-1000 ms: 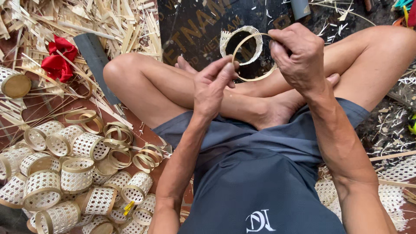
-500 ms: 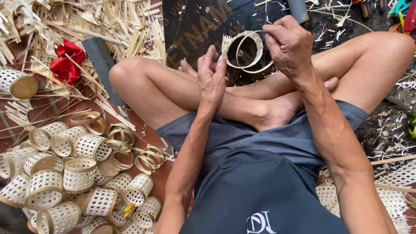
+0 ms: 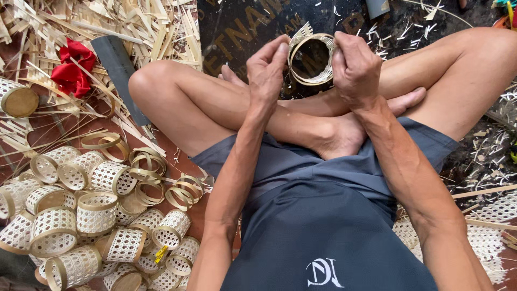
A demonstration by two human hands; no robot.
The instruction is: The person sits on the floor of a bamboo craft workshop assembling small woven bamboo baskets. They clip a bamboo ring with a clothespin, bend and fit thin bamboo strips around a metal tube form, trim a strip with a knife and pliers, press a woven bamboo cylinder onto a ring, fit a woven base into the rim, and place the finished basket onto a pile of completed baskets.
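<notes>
A thin bamboo ring [image 3: 311, 60] is held up in front of me over my crossed legs. My left hand [image 3: 268, 69] pinches its left edge with thumb and fingers. My right hand [image 3: 355, 67] grips its right side. Loose strip ends stick out at the ring's top left. I sit cross-legged in dark grey shorts on the floor.
Several small woven bamboo baskets [image 3: 81, 215] and loose bamboo rings [image 3: 145, 167] lie to my left. Bamboo strips and shavings [image 3: 134, 27] cover the floor at the top left, with a red cloth [image 3: 72, 67] and a dark flat bar [image 3: 118, 70]. Woven mesh sheets [image 3: 484, 237] lie at the right.
Both hands rose and came together on the ring; my left hand, earlier lower and just touching it, now pinches its left edge. The ring sits higher in view.
</notes>
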